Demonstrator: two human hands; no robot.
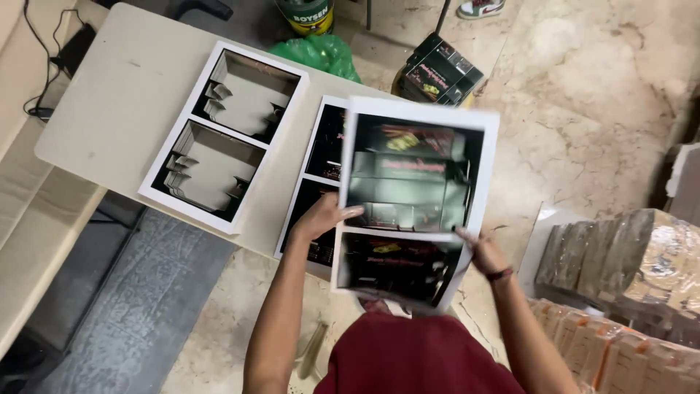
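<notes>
A single view comes from a camera worn on the person's head, looking almost straight down past a dark red shirt (419, 357) at the bottom edge of the frame. It sits high enough to take in both forearms, the left hand (326, 216) and right hand (487, 253) near the centre, and the printed sheet (413, 197) between them, which is blurred. The beige table (124, 109) runs slantwise across the upper left, so the view is turned relative to its edges. Stone floor (583, 95) fills the upper right, and wrapped stacks (627, 292) sit at the lower right. No second view shares the scene.
</notes>
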